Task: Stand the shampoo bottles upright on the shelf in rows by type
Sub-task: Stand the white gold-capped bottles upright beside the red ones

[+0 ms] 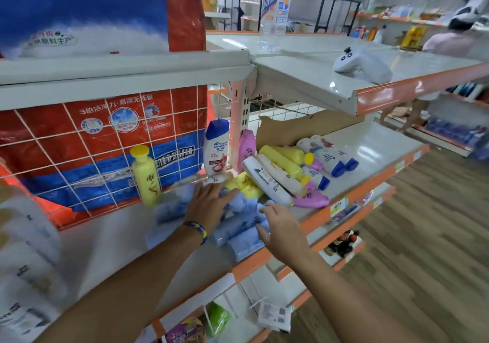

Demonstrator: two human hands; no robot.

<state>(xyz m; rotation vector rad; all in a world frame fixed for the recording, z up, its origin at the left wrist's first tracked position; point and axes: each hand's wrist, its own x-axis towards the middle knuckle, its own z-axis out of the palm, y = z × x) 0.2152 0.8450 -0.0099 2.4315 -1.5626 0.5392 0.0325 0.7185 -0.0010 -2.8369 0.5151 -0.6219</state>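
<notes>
Red-and-blue bag (105, 136) behind wire grid (172, 109), clear water bottle (275, 11), white controller (362, 64), brown cardboard sheet (299, 128)

Shop aisle: white metal shelving unit (312, 78) with orange edge strips, white wire grid back (92, 157), wood-plank floor (436, 236) on the right, stocked wall shelves (397, 17) and black metal frame (336, 11) at far white wall, bright even light.
</notes>
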